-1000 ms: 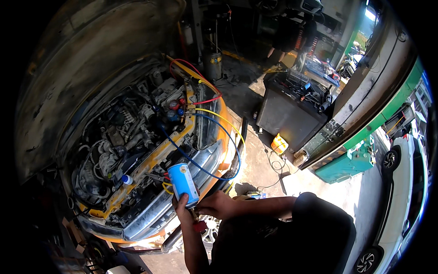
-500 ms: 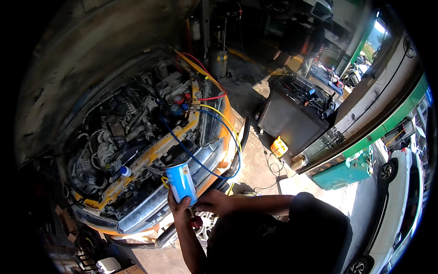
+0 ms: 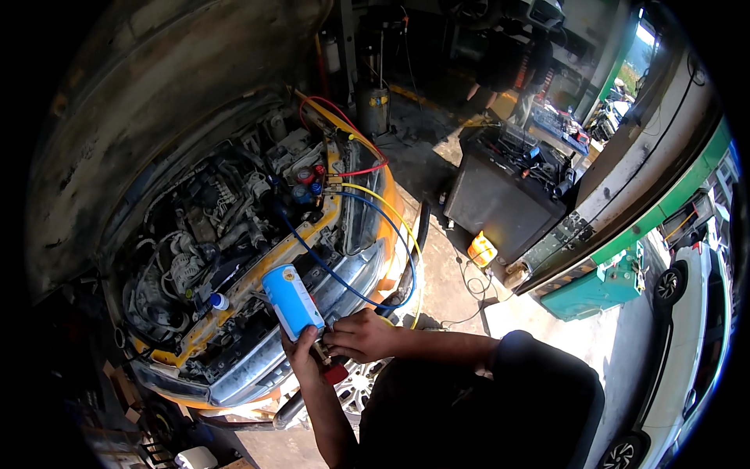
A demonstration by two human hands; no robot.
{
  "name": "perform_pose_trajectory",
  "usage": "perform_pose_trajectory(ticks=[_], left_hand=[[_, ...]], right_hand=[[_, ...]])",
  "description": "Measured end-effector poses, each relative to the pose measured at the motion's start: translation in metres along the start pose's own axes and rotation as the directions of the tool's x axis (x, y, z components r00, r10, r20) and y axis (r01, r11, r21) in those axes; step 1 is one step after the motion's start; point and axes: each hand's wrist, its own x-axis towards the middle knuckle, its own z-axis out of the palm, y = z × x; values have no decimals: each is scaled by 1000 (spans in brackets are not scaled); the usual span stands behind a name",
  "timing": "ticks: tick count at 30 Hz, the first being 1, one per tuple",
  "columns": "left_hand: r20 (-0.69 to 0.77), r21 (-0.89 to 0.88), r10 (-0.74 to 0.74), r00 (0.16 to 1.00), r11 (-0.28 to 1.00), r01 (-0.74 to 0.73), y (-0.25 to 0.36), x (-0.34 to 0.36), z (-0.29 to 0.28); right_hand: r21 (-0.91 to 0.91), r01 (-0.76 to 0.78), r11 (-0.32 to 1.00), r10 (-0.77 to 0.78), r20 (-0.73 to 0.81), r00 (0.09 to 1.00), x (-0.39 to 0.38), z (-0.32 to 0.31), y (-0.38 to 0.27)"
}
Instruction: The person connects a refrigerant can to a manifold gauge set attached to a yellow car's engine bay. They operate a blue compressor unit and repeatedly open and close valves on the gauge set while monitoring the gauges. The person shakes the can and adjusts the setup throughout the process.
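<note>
My left hand (image 3: 301, 352) is closed around a light blue can (image 3: 293, 301), holding it tilted over the car's front edge. My right hand (image 3: 361, 338) has its fingers bent at a fitting on the can's bottom end, where a red part (image 3: 336, 374) hangs below. Beyond them lies an open engine bay (image 3: 191, 242) with a yellow body frame. A gauge manifold (image 3: 308, 181) sits on it, with red, yellow and blue hoses (image 3: 367, 301) attached. A small white bottle with a blue cap (image 3: 219, 301) stands left of the can.
A dark tool cart (image 3: 492, 207) loaded with tools stands at the right, beside a yellow jug (image 3: 483, 250). Behind it are a person (image 3: 500, 70) and a metal tank (image 3: 375, 109). A green cabinet (image 3: 590, 289) and white car (image 3: 687, 336) are farther right.
The can has moved left and up and leans further. My right hand has shifted a little up and left along with it, its fingers now showing more.
</note>
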Motion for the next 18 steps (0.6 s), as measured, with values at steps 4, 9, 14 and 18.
perform_pose_trajectory(ticks=[4, 9, 14, 18], left_hand=[[61, 27, 53, 997, 998, -55, 8, -3, 14], [95, 223, 143, 985, 961, -162, 2, -8, 11], [249, 397, 237, 939, 860, -322, 0, -7, 9], [404, 462, 227, 886, 786, -411, 16, -13, 20]], right_hand=[[128, -8, 992, 15, -49, 999, 0, 0, 1], [342, -131, 931, 108, 86, 990, -7, -9, -9], [519, -243, 819, 195, 146, 970, -12, -14, -13], [615, -352, 705, 234, 267, 935, -22, -14, -12]])
